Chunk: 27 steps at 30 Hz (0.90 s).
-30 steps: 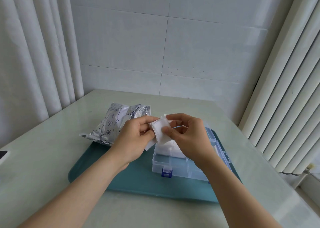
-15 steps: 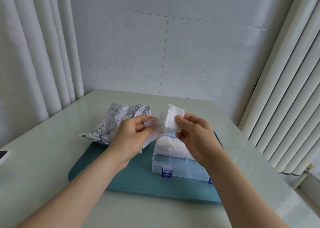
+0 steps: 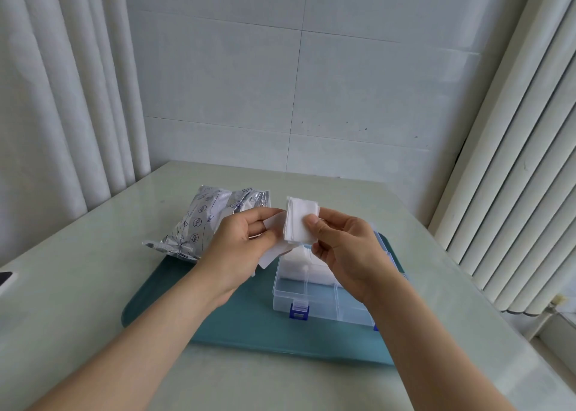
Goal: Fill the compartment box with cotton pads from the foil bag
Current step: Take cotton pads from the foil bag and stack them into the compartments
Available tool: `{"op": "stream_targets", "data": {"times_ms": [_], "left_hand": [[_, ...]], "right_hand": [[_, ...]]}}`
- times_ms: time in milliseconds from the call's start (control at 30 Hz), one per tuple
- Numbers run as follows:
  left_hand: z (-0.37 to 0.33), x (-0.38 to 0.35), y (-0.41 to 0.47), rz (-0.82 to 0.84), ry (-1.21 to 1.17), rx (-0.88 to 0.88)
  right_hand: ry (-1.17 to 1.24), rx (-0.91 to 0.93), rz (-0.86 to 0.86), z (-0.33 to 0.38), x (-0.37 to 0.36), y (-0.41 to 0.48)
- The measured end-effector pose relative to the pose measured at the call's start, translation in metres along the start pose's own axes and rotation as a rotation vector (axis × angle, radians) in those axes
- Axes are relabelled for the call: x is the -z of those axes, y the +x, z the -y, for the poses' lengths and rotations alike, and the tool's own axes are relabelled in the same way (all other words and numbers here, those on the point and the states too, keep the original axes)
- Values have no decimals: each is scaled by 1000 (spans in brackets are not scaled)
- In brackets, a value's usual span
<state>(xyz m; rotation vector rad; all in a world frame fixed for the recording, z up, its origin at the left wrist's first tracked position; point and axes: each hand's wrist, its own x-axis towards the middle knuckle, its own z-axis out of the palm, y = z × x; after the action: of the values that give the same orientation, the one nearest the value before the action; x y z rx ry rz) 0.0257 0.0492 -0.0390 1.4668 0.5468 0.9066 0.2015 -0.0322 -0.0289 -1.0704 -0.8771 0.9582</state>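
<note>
Pale-green table (image 3: 78, 301), tiled wall (image 3: 358, 98) behind; teal tray (image 3: 218, 326) holds compartment box (image 3: 321, 307), cotton pads (image 3: 296, 261) in its far cells; foil bag (image 3: 193, 223) overlaps its far-left corner. Left hand (image 3: 237, 248) and right hand (image 3: 346, 254) each pinch cotton pads.

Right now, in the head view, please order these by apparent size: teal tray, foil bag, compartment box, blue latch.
1. teal tray
2. compartment box and foil bag: look alike, both partly hidden, so unranked
3. blue latch

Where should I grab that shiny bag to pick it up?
Probably pinch the foil bag by its crumpled, open-looking end beside the left hand, coming from above: it lies flat on its side, so nothing should spill.
</note>
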Motion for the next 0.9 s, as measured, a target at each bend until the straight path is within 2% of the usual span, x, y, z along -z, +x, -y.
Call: {"op": "stream_targets", "data": {"times_ms": [400, 633, 800, 900], "left_hand": [[4, 1, 2, -13, 0, -23], [4, 2, 1, -22, 40, -12], [1, 1, -1, -3, 65, 1], [-2, 0, -3, -45, 80, 27]], "right_hand": [[-11, -87, 9, -1, 5, 3], [-14, -62, 4, 0, 3, 2], [-68, -19, -80, -1, 3, 2], [-105, 47, -113, 2, 4, 2]]}}
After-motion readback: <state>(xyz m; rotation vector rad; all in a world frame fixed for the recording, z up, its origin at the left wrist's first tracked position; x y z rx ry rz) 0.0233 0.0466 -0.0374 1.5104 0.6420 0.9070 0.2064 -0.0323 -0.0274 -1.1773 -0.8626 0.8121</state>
